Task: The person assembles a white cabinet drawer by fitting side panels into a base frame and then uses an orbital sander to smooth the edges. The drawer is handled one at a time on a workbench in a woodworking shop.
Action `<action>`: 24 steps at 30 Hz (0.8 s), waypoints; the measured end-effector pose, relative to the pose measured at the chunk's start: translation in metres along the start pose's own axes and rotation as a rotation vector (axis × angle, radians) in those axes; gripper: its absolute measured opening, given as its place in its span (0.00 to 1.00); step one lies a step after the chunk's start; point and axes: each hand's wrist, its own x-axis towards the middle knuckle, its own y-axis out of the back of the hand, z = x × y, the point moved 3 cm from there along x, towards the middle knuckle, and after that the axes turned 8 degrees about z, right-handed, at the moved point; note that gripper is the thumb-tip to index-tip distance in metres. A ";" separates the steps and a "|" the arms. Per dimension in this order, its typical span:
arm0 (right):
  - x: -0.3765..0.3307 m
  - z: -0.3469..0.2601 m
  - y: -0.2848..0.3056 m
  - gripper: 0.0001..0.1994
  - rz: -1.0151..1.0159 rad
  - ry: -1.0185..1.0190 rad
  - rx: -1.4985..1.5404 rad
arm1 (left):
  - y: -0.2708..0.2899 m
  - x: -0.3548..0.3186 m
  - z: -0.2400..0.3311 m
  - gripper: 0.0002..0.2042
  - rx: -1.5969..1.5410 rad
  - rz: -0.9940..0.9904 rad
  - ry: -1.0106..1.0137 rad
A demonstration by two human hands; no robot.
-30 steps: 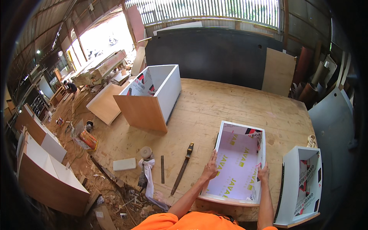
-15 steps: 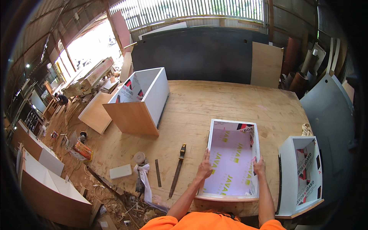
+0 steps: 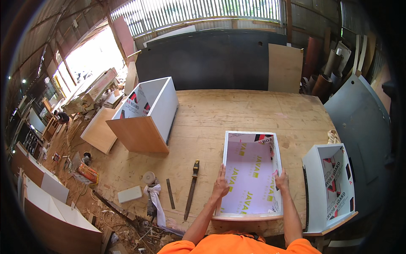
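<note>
An open white drawer box (image 3: 251, 139) with a pale purple printed bottom lies on the plywood workbench (image 3: 211, 118) right in front of me. My left hand (image 3: 220, 184) grips its left side wall. My right hand (image 3: 281, 179) grips its right side wall. The box's wooden front edge hangs at the near edge of the bench.
A second drawer box (image 3: 330, 186) stands at the right bench edge. A larger box with a wood-coloured front (image 3: 146, 118) sits at the back left. A long file (image 3: 191, 188), a steel ruler (image 3: 170, 193) and a tape roll (image 3: 148, 177) lie left of my hands.
The view has shifted a little; the drawer box now sits slightly nearer and more central. Both hands remain on its side walls.
</note>
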 end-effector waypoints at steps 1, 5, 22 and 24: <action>0.000 0.001 -0.001 0.23 -0.013 -0.009 0.002 | 0.000 0.000 0.000 0.40 -0.003 0.002 -0.001; 0.001 0.002 -0.004 0.25 0.016 -0.002 -0.030 | 0.002 0.001 0.002 0.39 -0.023 -0.026 0.030; 0.000 0.002 0.000 0.30 -0.062 -0.070 -0.019 | 0.004 0.001 0.005 0.36 -0.098 -0.050 0.059; -0.001 -0.001 0.002 0.30 -0.043 -0.053 0.022 | 0.003 0.000 0.005 0.38 -0.060 -0.033 0.039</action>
